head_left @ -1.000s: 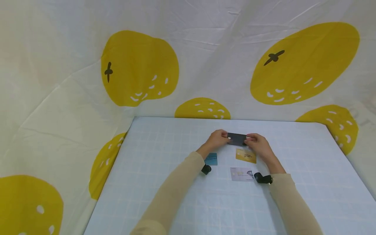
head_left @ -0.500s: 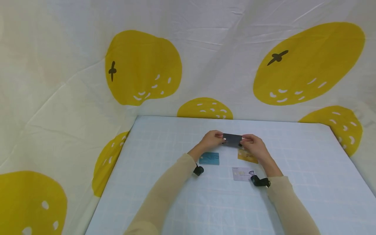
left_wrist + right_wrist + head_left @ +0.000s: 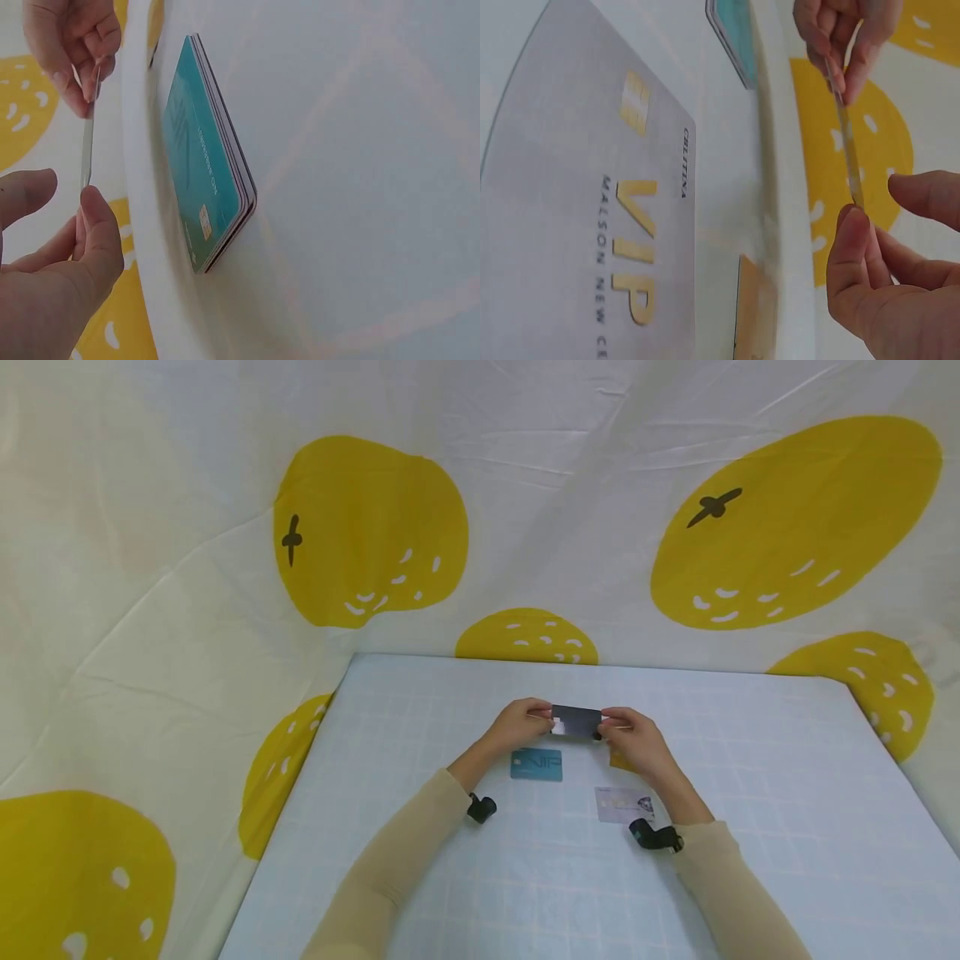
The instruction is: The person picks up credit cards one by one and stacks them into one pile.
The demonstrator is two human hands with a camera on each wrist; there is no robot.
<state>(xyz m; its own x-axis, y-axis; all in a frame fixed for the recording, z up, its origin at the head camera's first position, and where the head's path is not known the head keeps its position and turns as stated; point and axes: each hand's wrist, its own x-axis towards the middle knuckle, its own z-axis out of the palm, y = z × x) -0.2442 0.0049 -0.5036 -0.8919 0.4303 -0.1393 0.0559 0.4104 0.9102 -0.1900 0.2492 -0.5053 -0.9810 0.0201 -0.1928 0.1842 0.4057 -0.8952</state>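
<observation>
A dark card (image 3: 576,722) is held level between both hands, over the far part of the table. My left hand (image 3: 521,724) pinches its left end, and my right hand (image 3: 636,741) pinches the right end. In the left wrist view the card shows edge-on, apart from a teal card (image 3: 199,157) that tops a small stack of cards. That stack lies nearer to me than the dark card. Beneath the right hand a gold card (image 3: 621,760) is partly hidden. A silver VIP card (image 3: 622,202) lies flat closer in, below the right wrist.
The table (image 3: 540,885) has a pale checked cloth. Behind it and along its left rises a white sheet (image 3: 555,527) printed with big yellow fruit. Black wrist cameras stick out near both cuffs, the right one (image 3: 655,837) overlapping the silver card in the head view.
Both hands have moved left with the dark card and a little toward me. The teal card has come out from behind the left arm, while the right hand covers more of the gold card.
</observation>
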